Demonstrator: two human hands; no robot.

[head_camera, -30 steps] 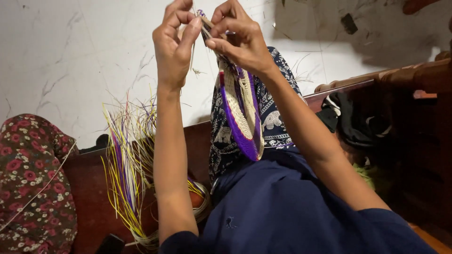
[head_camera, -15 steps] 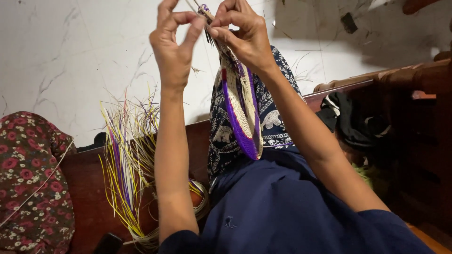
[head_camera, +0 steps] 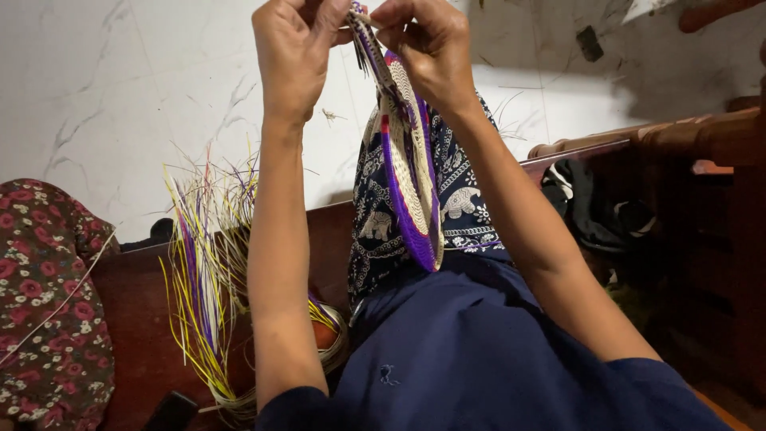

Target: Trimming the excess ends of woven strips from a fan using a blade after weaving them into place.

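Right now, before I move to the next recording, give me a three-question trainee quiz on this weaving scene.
1. True or false: both hands grip the top edge of the round purple-and-cream woven disc.
2. Which side of the left hand's forearm does the bundle of loose yellow and purple straw strands stand: A left, B right?
3. What covers the knee behind the disc?

Key: 1 true. 2 A. 3 Dark blue elephant-print cloth; the right hand is above it.

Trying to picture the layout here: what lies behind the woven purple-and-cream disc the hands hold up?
Behind the woven disc shows a knee in dark elephant-print cloth, then white marbled floor. The disc covers the knee's middle.
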